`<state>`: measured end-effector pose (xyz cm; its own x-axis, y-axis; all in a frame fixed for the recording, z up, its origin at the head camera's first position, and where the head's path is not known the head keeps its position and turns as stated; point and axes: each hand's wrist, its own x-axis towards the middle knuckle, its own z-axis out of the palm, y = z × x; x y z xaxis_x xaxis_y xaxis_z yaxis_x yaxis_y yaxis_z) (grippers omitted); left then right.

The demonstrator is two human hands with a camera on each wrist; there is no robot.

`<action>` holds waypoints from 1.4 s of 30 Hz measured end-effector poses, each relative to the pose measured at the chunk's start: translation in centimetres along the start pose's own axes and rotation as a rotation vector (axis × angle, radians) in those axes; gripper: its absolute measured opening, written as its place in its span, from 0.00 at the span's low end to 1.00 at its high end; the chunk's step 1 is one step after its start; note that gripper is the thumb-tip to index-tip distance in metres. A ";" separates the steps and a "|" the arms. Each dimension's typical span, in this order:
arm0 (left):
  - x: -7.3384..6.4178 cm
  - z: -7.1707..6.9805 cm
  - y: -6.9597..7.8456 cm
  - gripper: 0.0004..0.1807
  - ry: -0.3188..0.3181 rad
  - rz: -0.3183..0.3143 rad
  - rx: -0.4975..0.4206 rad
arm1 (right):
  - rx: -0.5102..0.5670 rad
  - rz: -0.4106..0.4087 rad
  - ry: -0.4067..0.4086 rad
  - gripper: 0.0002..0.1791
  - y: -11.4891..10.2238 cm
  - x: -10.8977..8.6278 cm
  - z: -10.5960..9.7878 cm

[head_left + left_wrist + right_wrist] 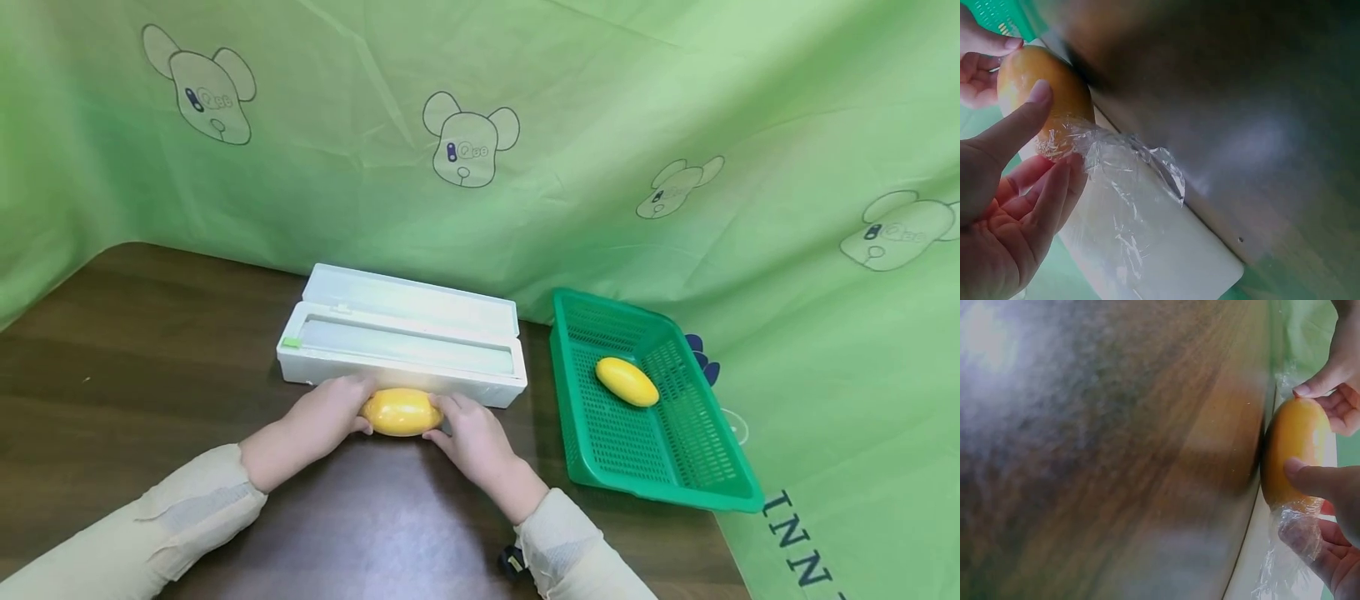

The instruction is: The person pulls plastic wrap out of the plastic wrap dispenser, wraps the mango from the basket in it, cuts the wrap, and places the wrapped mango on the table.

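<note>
A yellow mango point(402, 412) is held level between both hands, just in front of a white cling film box point(405, 375). My left hand point(326, 417) grips its left end and my right hand point(474, 437) its right end, thumbs on the near side. Clear cling film point(1110, 153) clings to the mango and bunches into a loose tail by the left fingers. In the right wrist view, more crumpled film point(1297, 531) gathers at the right fingers. The box's lid point(408, 296) stands open at the back, and a pale roll point(405, 346) shows inside.
To the right stands a green perforated basket point(581, 454) with another yellow mango point(627, 382) lying in it. A small black object point(513, 562) is by the right sleeve. The brown wooden table point(135, 375) meets a green printed curtain point(337, 192) at the back and right.
</note>
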<state>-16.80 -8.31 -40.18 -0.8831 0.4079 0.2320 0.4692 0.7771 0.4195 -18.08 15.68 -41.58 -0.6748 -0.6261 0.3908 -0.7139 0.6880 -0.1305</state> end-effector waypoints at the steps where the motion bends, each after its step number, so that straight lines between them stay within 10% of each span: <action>1: 0.1 0.0 0.0 0.21 -0.002 -0.005 0.004 | 0.000 -0.002 0.003 0.26 0.0 0.0 0.0; 11: 0.2 -0.9 0.2 0.19 0.000 -0.001 0.116 | -0.106 0.016 -0.061 0.27 -0.3 0.3 -0.7; 19: 0.1 -3.4 -0.6 0.23 0.033 -0.064 -0.028 | -0.048 0.043 -0.083 0.26 -0.7 0.3 -0.7; 28: -0.4 -6.7 -2.9 0.22 0.131 -0.148 -0.044 | -0.092 0.047 -0.063 0.25 -0.9 0.2 -0.9; 42: -0.8 -9.4 -9.0 0.38 0.042 -0.297 -0.185 | -0.078 0.031 -0.095 0.20 -1.6 1.9 -2.9</action>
<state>-20.21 -20.11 -35.92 -0.9818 0.1543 0.1105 0.1894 0.7573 0.6250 -17.74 14.43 -38.01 -0.7133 -0.6338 0.2991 -0.6785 0.7315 -0.0681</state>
